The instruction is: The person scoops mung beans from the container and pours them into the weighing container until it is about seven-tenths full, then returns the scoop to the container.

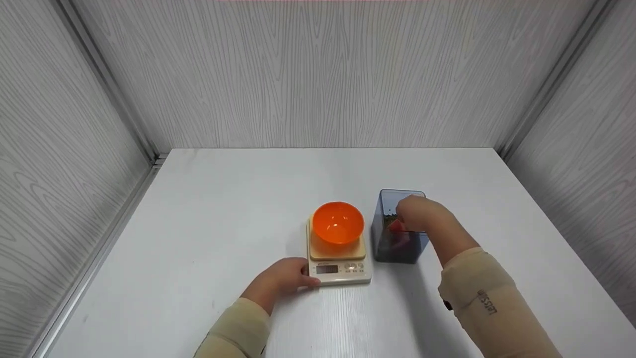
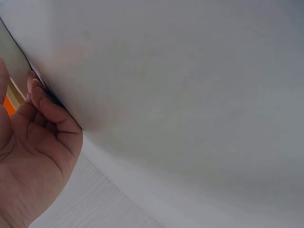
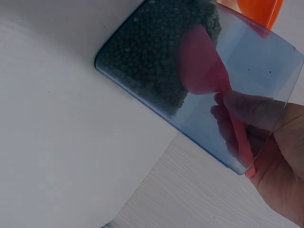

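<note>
The right hand (image 1: 420,214) pinches a red scoop (image 3: 209,78) inside the tinted container (image 1: 400,238), right of centre on the worktop (image 1: 223,209); the container, unbraced, could tip or granules (image 3: 156,52) could spill. The left hand (image 1: 283,278), fingers loosely curled, rests against the scale (image 1: 340,266) carrying the orange bowl (image 1: 338,222); a nudge could shift it. The scale display is unreadable; the scoop load is hidden.

Open white table (image 1: 208,209) runs along the left edge, the back edge and the right edge. Near the front edge the scale (image 1: 340,261) with its orange bowl (image 1: 338,222) and the blue container (image 1: 397,233) leave only a narrow gap between them
</note>
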`<state>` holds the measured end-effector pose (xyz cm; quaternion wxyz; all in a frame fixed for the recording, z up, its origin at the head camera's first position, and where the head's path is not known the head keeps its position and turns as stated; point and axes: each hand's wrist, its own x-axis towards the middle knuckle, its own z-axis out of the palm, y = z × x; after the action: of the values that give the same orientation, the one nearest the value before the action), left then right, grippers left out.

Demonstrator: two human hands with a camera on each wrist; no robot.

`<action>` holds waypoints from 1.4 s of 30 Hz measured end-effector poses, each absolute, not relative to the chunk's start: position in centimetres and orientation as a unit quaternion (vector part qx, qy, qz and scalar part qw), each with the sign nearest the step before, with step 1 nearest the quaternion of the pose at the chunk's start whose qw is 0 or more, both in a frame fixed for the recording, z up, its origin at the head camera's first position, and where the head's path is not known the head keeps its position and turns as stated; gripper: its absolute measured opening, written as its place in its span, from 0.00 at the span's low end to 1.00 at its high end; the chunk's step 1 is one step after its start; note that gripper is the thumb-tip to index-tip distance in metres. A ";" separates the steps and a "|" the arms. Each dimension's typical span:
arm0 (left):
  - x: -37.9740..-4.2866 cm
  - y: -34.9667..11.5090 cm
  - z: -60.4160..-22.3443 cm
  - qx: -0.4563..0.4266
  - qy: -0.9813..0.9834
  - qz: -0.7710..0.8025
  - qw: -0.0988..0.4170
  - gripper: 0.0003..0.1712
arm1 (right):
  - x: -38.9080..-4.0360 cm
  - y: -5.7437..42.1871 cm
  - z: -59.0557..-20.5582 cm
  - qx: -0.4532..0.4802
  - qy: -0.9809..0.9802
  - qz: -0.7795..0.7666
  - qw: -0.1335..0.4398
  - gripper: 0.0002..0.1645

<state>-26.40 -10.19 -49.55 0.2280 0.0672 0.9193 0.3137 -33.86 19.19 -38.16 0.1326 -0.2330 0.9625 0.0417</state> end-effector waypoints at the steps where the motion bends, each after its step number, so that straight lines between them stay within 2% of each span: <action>1: -26.4 -10.2 -49.6 0.067 0.919 0.314 0.228 0.16 | -33.9 19.2 -38.3 -0.224 0.964 0.030 0.138 0.05; 13: -26.2 -10.2 -49.3 0.066 0.914 0.329 0.228 0.15 | -34.1 19.0 -38.8 -0.186 0.968 -0.008 0.167 0.06; 35: -26.4 -10.2 -49.5 0.069 0.916 0.326 0.225 0.17 | -34.2 20.5 -38.7 -0.213 0.963 -0.053 0.159 0.04; 42: -26.3 -10.4 -49.2 0.064 0.916 0.323 0.228 0.17 | -34.4 21.3 -38.5 -0.241 0.957 -0.087 0.134 0.05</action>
<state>-26.25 -10.38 -49.22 0.2279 0.0640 0.9165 0.3226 -34.39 21.27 -38.54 0.1342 -0.2406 0.9574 -0.0871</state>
